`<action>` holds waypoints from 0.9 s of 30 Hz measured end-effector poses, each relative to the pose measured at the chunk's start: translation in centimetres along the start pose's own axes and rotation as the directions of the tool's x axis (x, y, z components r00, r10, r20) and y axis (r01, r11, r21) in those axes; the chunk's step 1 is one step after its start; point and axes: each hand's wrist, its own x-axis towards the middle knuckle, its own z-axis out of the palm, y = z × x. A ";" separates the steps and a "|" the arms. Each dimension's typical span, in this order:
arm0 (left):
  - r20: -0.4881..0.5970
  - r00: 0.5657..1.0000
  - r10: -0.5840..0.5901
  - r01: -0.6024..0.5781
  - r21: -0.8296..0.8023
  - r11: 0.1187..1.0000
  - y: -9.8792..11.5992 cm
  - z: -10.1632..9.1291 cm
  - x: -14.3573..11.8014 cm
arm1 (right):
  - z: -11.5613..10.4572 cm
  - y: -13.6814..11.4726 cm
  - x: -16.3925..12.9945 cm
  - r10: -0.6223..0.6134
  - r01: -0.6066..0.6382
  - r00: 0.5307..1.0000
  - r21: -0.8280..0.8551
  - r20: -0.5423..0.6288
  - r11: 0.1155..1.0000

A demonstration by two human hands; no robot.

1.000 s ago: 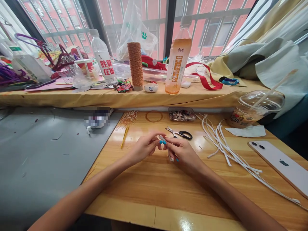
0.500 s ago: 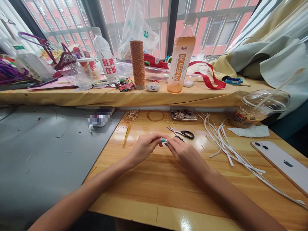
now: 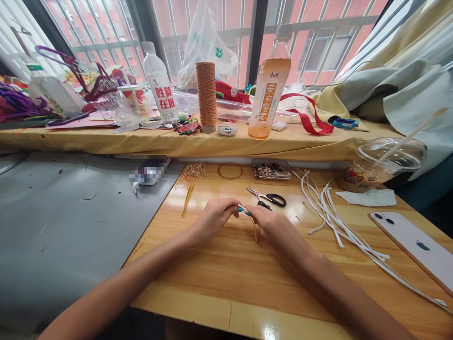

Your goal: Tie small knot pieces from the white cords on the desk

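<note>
Both hands meet over the middle of the wooden table, pinching a short white cord (image 3: 242, 207) between them. My left hand (image 3: 218, 215) is closed on its left end, thumb and forefinger together. From the other side my right hand (image 3: 266, 220) grips the cord, its blue nails close to the left fingertips. A thin brown thread (image 3: 255, 230) hangs down beside the right fingers. Just behind the right hand lie scissors with black handles (image 3: 271, 197), blades apart. Most of the cord is hidden by the fingers.
Yellow tweezers (image 3: 187, 199) and tangled thread (image 3: 194, 172) lie left of the hands. Behind are a coil of brown thread (image 3: 230, 171) and a clear box of beads (image 3: 272, 169). White cords (image 3: 332, 217), a phone (image 3: 417, 245) and a plastic cup (image 3: 368, 170) are right.
The fingertips have drawn slightly apart, so more of the white cord shows between them. A thin brown thread now hangs below the right fingers. The view has shifted slightly.
</note>
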 end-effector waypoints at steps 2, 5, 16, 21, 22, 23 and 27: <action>0.023 0.999 -0.029 0.030 -0.065 0.997 0.0 0.0 0.0 | -0.2 -0.1 0.1 0.001 -0.002 1.000 0.131 0.006 0.991; 0.054 0.996 -0.065 0.073 -0.169 0.983 0.1 0.0 0.0 | -0.4 -0.6 0.3 -0.002 0.003 1.000 0.306 -0.005 0.952; 0.147 0.966 -0.213 0.256 -0.408 0.876 0.9 -0.3 0.2 | -0.7 -0.9 1.2 0.201 -0.392 0.919 0.830 0.338 0.397; 0.120 0.970 -0.213 0.243 -0.396 0.885 1.4 -0.3 0.1 | -0.7 -0.7 1.2 0.217 -0.411 0.911 0.825 0.351 0.387; 0.110 0.972 -0.208 0.235 -0.381 0.894 1.5 -0.3 0.1 | -0.6 -0.6 1.2 0.214 -0.408 0.912 0.825 0.349 0.391; 0.102 0.974 -0.203 0.226 -0.366 0.903 1.5 -0.3 0.0 | -0.4 -0.6 1.2 0.210 -0.402 0.915 0.827 0.345 0.393; 0.101 0.978 -0.185 0.209 -0.350 0.913 1.4 -0.5 0.1 | -0.3 -0.3 1.1 0.202 -0.397 0.917 0.840 0.344 0.371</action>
